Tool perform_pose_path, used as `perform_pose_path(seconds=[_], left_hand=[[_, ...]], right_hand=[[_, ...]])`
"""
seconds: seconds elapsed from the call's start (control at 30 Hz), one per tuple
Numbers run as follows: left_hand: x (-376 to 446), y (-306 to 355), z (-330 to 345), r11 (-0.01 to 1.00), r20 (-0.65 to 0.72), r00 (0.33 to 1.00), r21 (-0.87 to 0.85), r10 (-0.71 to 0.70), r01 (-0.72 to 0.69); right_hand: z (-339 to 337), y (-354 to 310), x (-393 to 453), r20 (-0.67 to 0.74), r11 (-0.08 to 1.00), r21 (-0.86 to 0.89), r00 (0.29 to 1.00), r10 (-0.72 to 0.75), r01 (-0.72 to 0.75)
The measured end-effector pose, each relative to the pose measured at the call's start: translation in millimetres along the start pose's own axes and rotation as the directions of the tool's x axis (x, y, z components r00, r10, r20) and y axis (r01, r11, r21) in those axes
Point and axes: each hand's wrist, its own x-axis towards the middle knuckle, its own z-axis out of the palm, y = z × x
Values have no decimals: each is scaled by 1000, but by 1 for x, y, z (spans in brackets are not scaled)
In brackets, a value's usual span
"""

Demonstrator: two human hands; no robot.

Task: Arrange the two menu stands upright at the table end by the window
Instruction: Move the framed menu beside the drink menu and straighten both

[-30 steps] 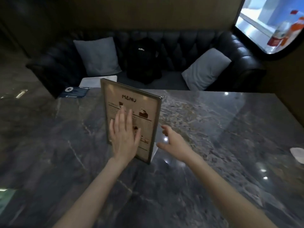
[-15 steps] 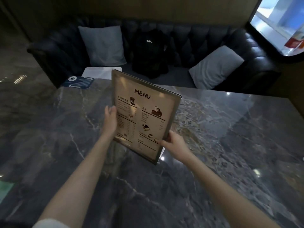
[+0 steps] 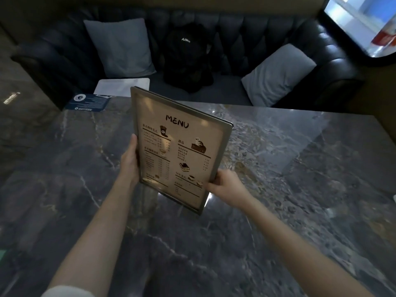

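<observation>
At the centre of the frame a framed menu stand (image 3: 177,151) marked "MENU" is held upright, slightly tilted, above the dark marble table (image 3: 278,189). The left hand (image 3: 129,161) clasps its left edge, fingers behind the panel, and the right hand (image 3: 227,185) pinches its lower right edge. Whether the base touches the tabletop cannot be told. A blue card (image 3: 89,101) lies at the table's far left corner. The window (image 3: 362,22) shows in the upper right.
</observation>
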Motion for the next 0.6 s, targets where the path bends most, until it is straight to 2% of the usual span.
perform_pose_path(seconds=[0.13,0.23,0.37,0.6], left_hand=[[2,3,2,992,-5,999,-112,-52,51],[4,4,1,987,-19,996,-139,-85,82],[5,5,2,984,-10,995,-149,-101,98],[9,10,35,979,95,989,-160,-111,125]], right_hand=[[-6,-2,3,30,1000,-27,1000,5,-4],[-9,-4,3,78,999,-28,997,-16,18],[-15,-5,1,74,999,-27,997,-26,28],[-42,2,-12,45,1000,-18,999,-14,14]])
